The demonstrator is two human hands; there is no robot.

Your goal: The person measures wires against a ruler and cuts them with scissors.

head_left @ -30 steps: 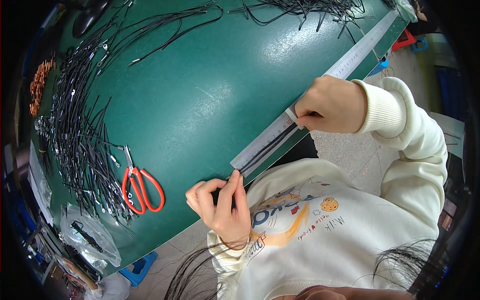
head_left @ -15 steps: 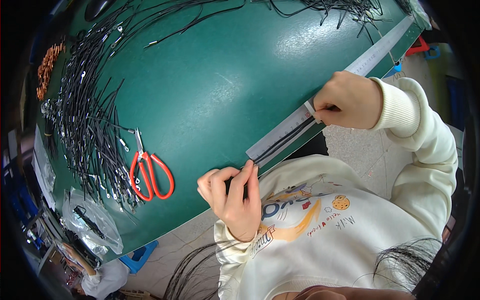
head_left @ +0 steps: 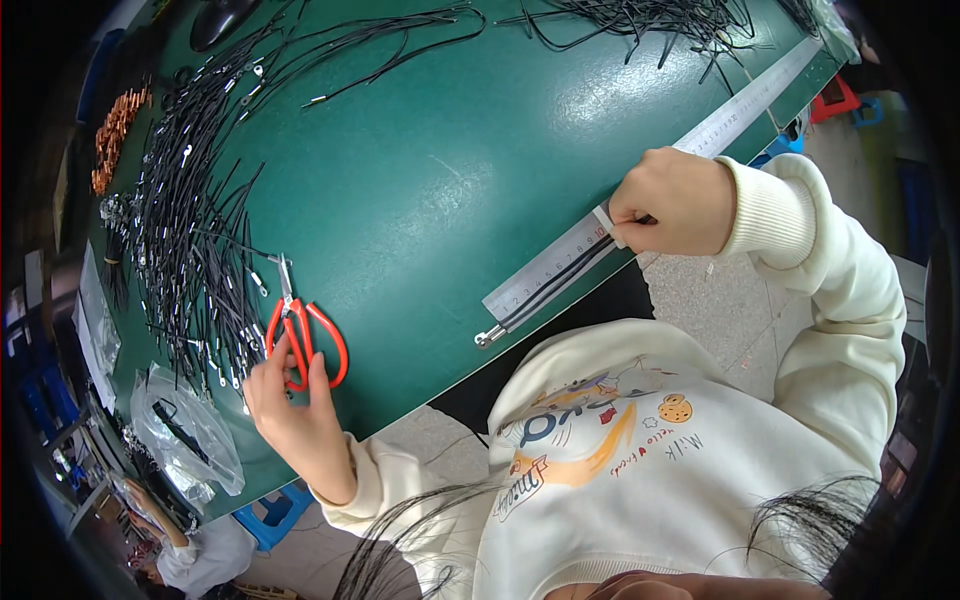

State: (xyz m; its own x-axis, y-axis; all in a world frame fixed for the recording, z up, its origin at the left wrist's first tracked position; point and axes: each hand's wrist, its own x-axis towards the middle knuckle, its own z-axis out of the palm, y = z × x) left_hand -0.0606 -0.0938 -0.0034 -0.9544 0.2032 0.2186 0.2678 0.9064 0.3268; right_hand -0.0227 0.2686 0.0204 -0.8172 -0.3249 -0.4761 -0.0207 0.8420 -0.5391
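My right hand (head_left: 680, 203) is closed on a pair of black wires (head_left: 550, 285), pressing them along the steel ruler (head_left: 530, 290) at the table's near edge. Metal ring terminals (head_left: 488, 337) end the wires just past the ruler's left end. A white strip (head_left: 604, 220) crosses the ruler beside my right fingers. My left hand (head_left: 300, 420) has reached the red-handled scissors (head_left: 290, 310), its fingers apart at the handles. The scissors lie on the green table (head_left: 420, 220), blades pointing away from me.
A large heap of black wires with metal terminals (head_left: 195, 220) covers the table's left side. Copper-coloured pieces (head_left: 120, 135) lie beyond it, and a clear plastic bag (head_left: 180, 430) near the left corner. More black wires (head_left: 650, 20) sit at the far edge.
My left hand has let go of the wires' terminal end and moved left to the scissors, which have not moved. My right hand keeps hold of the wires on the ruler.
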